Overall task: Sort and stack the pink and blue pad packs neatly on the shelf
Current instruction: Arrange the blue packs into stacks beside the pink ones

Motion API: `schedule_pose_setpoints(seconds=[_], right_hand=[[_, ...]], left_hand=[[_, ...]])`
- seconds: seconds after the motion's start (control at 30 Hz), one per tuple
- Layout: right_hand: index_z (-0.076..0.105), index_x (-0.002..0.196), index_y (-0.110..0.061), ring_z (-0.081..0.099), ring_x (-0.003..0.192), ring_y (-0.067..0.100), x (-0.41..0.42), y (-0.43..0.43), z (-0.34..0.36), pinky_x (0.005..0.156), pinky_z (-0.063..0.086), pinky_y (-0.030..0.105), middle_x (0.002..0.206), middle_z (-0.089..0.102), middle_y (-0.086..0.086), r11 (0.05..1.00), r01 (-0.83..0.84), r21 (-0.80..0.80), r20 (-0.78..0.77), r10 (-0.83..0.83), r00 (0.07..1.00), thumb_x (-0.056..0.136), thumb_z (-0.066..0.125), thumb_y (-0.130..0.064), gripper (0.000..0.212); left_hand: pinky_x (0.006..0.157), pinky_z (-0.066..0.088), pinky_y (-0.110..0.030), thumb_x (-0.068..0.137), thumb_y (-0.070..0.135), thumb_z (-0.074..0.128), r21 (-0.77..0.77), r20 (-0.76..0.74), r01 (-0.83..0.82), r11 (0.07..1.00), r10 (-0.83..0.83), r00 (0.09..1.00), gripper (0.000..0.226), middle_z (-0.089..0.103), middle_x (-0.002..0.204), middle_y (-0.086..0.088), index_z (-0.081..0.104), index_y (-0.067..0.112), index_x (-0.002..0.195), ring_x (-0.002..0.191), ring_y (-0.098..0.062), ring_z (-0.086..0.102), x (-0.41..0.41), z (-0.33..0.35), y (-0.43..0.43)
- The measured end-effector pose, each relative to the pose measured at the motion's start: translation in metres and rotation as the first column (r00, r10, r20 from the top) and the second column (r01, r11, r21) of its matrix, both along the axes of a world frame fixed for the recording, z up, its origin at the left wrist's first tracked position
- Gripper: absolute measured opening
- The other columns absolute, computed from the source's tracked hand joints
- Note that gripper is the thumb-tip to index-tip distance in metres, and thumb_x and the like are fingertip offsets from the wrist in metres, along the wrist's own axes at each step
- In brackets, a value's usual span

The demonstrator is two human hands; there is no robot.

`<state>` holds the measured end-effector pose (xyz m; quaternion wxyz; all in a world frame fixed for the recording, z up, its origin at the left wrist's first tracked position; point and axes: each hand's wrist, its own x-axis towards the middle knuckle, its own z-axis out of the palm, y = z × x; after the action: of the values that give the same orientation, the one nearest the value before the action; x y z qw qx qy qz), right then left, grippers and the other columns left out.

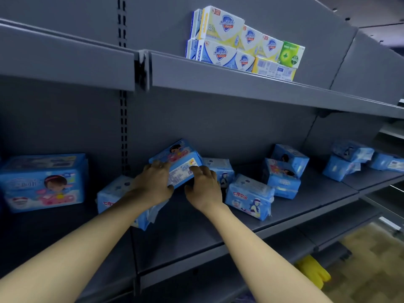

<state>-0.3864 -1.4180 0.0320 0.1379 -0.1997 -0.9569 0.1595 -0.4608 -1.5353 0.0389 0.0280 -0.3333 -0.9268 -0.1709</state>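
While reaching forward with both arms nearly straight, holds one blue pad pack [184, 169] above the grey shelf [196, 228].
Grips its left end with the left hand [153, 182], fingers curled over the top edge, thumb underneath; clamps its right end with the right hand [203, 186], fingers bent across the printed label. Holds it tilted, label side outward, close to the back panel [218, 127], with a second pack [111, 195] under the left forearm and a third pack [249, 197] just right of the right wrist.

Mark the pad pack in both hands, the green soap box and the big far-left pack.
held pad pack [181, 171], head view, its printed label face.
green soap box [290, 55], head view, its front face.
big left pack [43, 182], head view, its front face.
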Motion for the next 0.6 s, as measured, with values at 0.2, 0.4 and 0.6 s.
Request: schedule_pose_setpoints(seconds=[0.2,0.4,0.6], right_hand=[[0.031,0.144,-0.016,0.026,0.134,0.028,-0.018,0.021,-0.006,0.109,0.03,0.041,0.147,0.032,0.007,0.999,-0.014,-0.045,-0.058,0.012,0.998,0.091,0.053,-0.018,0.058],[0.029,0.141,-0.013,0.028,0.132,0.029,-0.035,0.036,-0.012,0.105,0.03,0.037,0.144,0.031,0.01,0.987,-0.013,-0.163,-0.139,-0.009,0.99,0.088,0.055,-0.013,0.059],[0.023,0.141,-0.013,0.028,0.131,0.03,-0.05,0.04,-0.024,0.105,0.028,0.039,0.144,0.027,0.009,0.971,-0.012,-0.237,-0.192,-0.035,0.981,0.085,0.057,-0.008,0.065]], left_hand=[[0.097,0.044,-0.042,0.088,0.024,0.059,0.025,0.006,-0.073,0.997,0.073,0.997,0.057,0.038,0.138,-0.014,0.037,0.006,0.138,0.125,-0.032,0.04,-0.015,-0.008,0.019],[0.08,0.047,-0.036,0.087,0.021,0.058,0.032,0.063,-0.191,0.981,0.189,0.98,0.038,0.054,0.117,-0.019,0.046,0.0,0.116,0.109,-0.034,0.053,-0.034,-0.014,0.026],[0.083,0.05,-0.036,0.088,0.024,0.056,0.042,0.113,-0.24,0.97,0.234,0.966,0.049,0.058,0.119,-0.016,0.039,0.005,0.13,0.107,-0.032,0.057,-0.041,-0.024,0.028]])
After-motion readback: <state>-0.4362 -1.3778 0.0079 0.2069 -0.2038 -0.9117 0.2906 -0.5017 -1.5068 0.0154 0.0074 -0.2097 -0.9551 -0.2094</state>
